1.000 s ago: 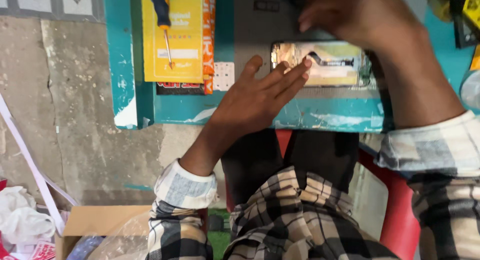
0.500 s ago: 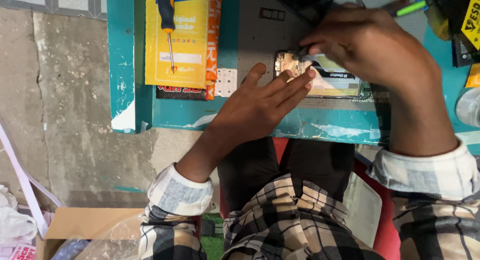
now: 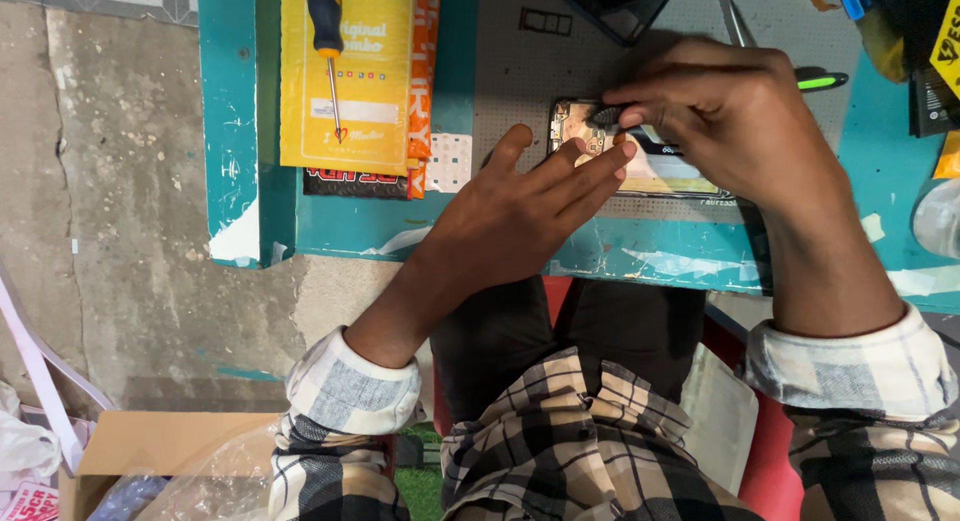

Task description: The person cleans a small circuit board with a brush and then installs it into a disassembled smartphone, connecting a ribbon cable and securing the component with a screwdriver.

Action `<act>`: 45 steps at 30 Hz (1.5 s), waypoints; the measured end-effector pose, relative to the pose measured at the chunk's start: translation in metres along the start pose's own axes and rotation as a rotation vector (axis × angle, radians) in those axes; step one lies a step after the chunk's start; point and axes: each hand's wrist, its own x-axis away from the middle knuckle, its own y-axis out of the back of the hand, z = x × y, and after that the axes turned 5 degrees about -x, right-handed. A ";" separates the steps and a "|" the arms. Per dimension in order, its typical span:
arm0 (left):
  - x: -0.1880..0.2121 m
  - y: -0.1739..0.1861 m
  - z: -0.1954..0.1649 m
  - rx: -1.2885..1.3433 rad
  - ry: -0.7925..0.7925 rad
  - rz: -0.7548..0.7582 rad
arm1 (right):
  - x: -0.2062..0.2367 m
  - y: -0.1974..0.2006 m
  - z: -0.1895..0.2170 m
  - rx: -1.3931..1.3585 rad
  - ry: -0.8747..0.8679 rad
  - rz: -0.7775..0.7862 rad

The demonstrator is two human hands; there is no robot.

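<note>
An opened phone [image 3: 660,171] lies flat on a grey mat [image 3: 520,71] on the teal table, its inner parts showing. My left hand [image 3: 520,216] rests flat beside and over its left end, fingers stretched out and touching the phone's edge. My right hand [image 3: 730,111] hovers over the phone's upper left corner, fingertips pinched on a small dark part [image 3: 606,116] there. Much of the phone is hidden under both hands.
A screwdriver [image 3: 326,41] lies on a yellow packet [image 3: 345,101] at the table's left. Tweezers [image 3: 732,21], a green-tipped tool [image 3: 822,81] and a dark panel [image 3: 615,6] lie behind the phone. Cardboard box [image 3: 150,451] and concrete floor below left.
My right hand has come down from the far edge onto the phone's upper left corner and pinched a small dark part. My left hand stays put.
</note>
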 end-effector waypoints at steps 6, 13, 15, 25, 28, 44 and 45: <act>0.001 -0.001 0.000 -0.016 -0.002 -0.011 | 0.002 -0.004 0.004 -0.065 -0.098 0.001; 0.002 -0.003 0.000 -0.004 0.001 -0.017 | 0.001 -0.001 0.004 -0.055 -0.095 0.012; 0.002 -0.004 0.000 -0.010 -0.003 -0.013 | 0.001 0.001 0.005 -0.002 -0.080 0.002; 0.000 -0.002 0.000 -0.006 -0.011 0.002 | -0.008 0.004 0.008 0.044 0.042 -0.041; 0.001 0.000 0.000 0.008 0.000 -0.002 | -0.010 0.003 0.006 0.045 0.062 -0.012; 0.001 0.003 0.002 0.056 0.003 0.001 | -0.011 0.005 -0.001 -0.029 -0.006 0.009; 0.001 0.002 0.002 0.050 0.001 -0.003 | -0.011 0.005 -0.003 -0.040 0.014 0.024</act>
